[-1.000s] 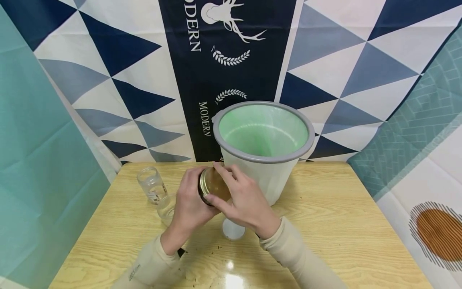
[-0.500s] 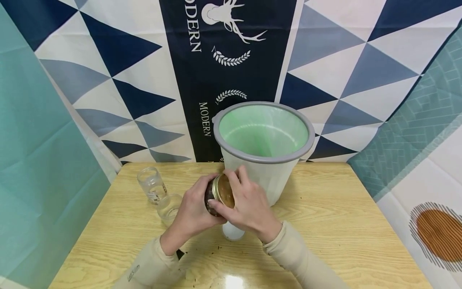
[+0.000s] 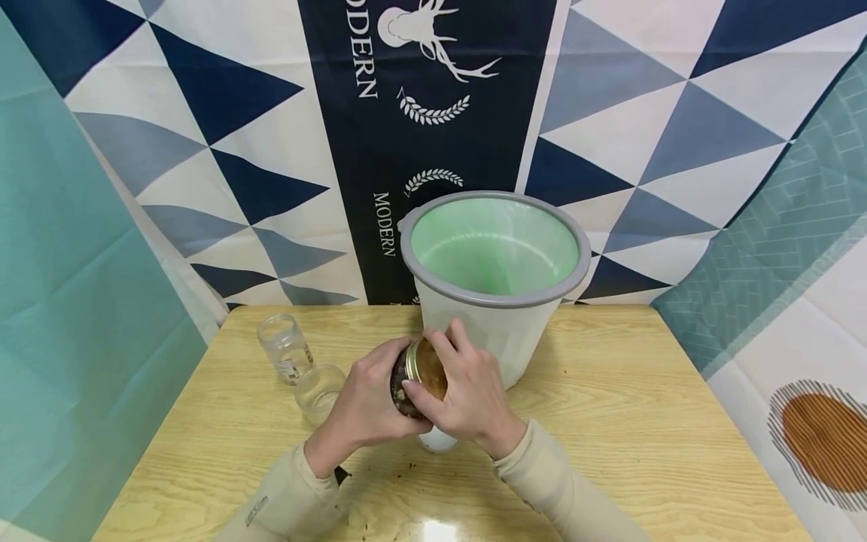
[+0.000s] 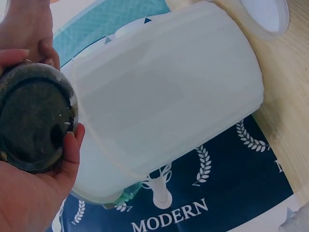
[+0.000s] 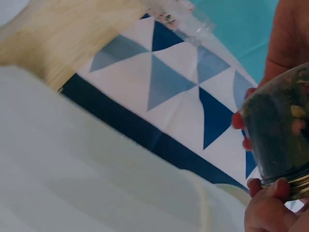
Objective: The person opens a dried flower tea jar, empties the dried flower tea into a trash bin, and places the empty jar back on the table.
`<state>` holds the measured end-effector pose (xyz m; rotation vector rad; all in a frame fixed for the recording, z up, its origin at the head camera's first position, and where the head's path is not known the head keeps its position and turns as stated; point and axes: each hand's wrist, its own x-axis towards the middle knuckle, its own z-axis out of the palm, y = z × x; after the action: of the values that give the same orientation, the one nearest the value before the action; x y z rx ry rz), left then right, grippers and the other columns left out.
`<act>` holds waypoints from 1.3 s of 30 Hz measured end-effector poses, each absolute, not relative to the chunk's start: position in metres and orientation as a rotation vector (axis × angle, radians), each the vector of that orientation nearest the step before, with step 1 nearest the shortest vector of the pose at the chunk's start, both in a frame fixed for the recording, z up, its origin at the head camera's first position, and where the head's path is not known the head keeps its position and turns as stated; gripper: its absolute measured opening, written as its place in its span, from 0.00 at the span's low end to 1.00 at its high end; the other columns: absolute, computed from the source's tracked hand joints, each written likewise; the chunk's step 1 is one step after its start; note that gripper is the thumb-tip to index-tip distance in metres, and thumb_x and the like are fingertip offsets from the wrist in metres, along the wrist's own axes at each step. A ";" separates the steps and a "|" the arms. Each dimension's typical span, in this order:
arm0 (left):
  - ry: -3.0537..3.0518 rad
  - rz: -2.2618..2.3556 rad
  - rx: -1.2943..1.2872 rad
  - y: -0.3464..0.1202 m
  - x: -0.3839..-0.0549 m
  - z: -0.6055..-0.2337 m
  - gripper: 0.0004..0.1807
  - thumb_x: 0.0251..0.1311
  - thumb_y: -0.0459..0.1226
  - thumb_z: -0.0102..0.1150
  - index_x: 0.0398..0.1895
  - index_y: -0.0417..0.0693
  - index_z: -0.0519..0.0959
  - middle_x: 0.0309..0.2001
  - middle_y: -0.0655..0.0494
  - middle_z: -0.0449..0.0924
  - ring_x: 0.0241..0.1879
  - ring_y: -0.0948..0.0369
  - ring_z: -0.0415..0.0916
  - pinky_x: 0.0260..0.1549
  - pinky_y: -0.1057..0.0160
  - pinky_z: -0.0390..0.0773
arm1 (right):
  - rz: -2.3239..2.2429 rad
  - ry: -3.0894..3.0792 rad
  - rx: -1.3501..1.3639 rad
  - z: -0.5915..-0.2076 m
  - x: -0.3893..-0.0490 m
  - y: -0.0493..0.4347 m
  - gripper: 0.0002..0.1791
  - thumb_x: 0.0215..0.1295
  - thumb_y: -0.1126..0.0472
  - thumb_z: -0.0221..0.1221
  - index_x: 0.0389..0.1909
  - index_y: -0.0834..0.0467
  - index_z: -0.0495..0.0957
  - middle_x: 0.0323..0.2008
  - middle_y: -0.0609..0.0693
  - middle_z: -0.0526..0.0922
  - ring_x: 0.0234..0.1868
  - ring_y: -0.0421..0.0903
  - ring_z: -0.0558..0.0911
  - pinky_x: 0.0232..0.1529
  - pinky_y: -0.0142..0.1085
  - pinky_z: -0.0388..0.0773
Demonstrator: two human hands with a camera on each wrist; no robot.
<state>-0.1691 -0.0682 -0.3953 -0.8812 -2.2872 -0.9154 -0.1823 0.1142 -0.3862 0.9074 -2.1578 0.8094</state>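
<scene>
A glass jar (image 3: 401, 390) with dark, mottled contents is held tilted above the table, its gold-rimmed lid (image 3: 432, 369) facing right. My left hand (image 3: 369, 395) grips the jar's body from the left. On the other side, my right hand (image 3: 470, 391) grips the lid, thumb at the near edge and fingers over the far edge. The left wrist view shows the jar's dark round base (image 4: 34, 121). In the right wrist view, the jar (image 5: 277, 130) appears with fingers around its glass and at its lid.
Behind the hands stands a white bucket (image 3: 494, 331) with a grey rim. Two clear glass vessels are at the left, a taller one (image 3: 284, 350) and a shorter one (image 3: 318, 388). A white round item (image 3: 439, 439) sits below the hands. Dark crumbs lie on the wooden table (image 3: 630, 421).
Both hands and the jar have moved slightly down and to the right. The jar has turned, so more of its dark side shows. Both hands keep hold of it.
</scene>
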 end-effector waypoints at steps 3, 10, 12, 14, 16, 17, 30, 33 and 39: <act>-2.338 -1.072 -0.952 -0.071 -0.167 -0.395 0.48 0.27 0.44 0.84 0.60 0.40 0.76 0.47 0.50 0.86 0.44 0.58 0.85 0.44 0.61 0.87 | 0.748 -2.081 0.995 -0.387 -0.184 0.117 0.40 0.71 0.26 0.39 0.51 0.57 0.79 0.34 0.49 0.68 0.20 0.38 0.64 0.16 0.28 0.63; -2.341 -1.186 -0.987 -0.076 -0.164 -0.396 0.46 0.27 0.42 0.82 0.59 0.45 0.75 0.44 0.54 0.85 0.41 0.61 0.84 0.41 0.64 0.86 | 0.654 -2.017 1.130 -0.385 -0.188 0.120 0.42 0.70 0.25 0.36 0.54 0.56 0.79 0.37 0.50 0.70 0.23 0.39 0.68 0.16 0.29 0.68; -2.356 -1.164 -0.985 -0.077 -0.165 -0.397 0.46 0.28 0.43 0.82 0.59 0.45 0.75 0.43 0.54 0.85 0.41 0.61 0.84 0.41 0.64 0.86 | 0.672 -2.056 1.157 -0.386 -0.188 0.123 0.43 0.70 0.24 0.37 0.58 0.56 0.78 0.39 0.50 0.72 0.25 0.40 0.71 0.19 0.29 0.71; -2.375 -1.132 -0.977 -0.077 -0.166 -0.399 0.46 0.30 0.44 0.82 0.60 0.45 0.75 0.44 0.54 0.85 0.41 0.61 0.84 0.42 0.63 0.86 | 0.691 -2.112 1.182 -0.385 -0.186 0.127 0.45 0.69 0.22 0.38 0.63 0.55 0.77 0.44 0.51 0.74 0.28 0.40 0.74 0.22 0.28 0.73; -2.389 -1.100 -0.966 -0.078 -0.168 -0.400 0.46 0.32 0.45 0.82 0.62 0.45 0.74 0.45 0.53 0.85 0.43 0.61 0.84 0.43 0.62 0.86 | 0.698 -2.174 1.200 -0.382 -0.185 0.131 0.49 0.68 0.19 0.38 0.69 0.53 0.73 0.49 0.52 0.75 0.32 0.41 0.76 0.25 0.28 0.74; -2.393 -1.090 -0.963 -0.078 -0.168 -0.400 0.47 0.33 0.45 0.82 0.63 0.44 0.74 0.46 0.53 0.85 0.43 0.60 0.84 0.43 0.62 0.86 | 0.698 -2.200 1.205 -0.381 -0.184 0.134 0.50 0.67 0.18 0.37 0.72 0.53 0.71 0.51 0.52 0.76 0.33 0.42 0.77 0.26 0.28 0.74; -2.418 -1.050 -0.970 -0.078 -0.174 -0.404 0.48 0.34 0.47 0.84 0.63 0.47 0.73 0.47 0.55 0.85 0.43 0.61 0.85 0.42 0.63 0.86 | 0.656 -2.433 1.217 -0.361 -0.181 0.148 0.42 0.67 0.27 0.56 0.69 0.54 0.74 0.45 0.45 0.76 0.33 0.38 0.75 0.34 0.31 0.77; -2.420 -1.063 -0.995 -0.078 -0.174 -0.406 0.47 0.36 0.47 0.83 0.64 0.47 0.73 0.48 0.54 0.85 0.43 0.61 0.85 0.42 0.64 0.86 | 0.668 -2.479 1.301 -0.358 -0.182 0.154 0.42 0.64 0.34 0.64 0.74 0.51 0.70 0.52 0.46 0.77 0.39 0.39 0.80 0.40 0.34 0.82; -2.429 -1.057 -1.002 -0.078 -0.175 -0.408 0.48 0.37 0.46 0.83 0.66 0.46 0.73 0.50 0.53 0.86 0.46 0.60 0.85 0.44 0.62 0.86 | 0.666 -2.459 1.393 -0.354 -0.183 0.162 0.48 0.62 0.35 0.68 0.79 0.46 0.62 0.63 0.47 0.76 0.51 0.42 0.84 0.50 0.39 0.85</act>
<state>-0.1750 -0.0782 -0.4082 -1.0016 -2.4289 -1.0573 -0.1832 0.1619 -0.3545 1.3929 -2.4585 0.6656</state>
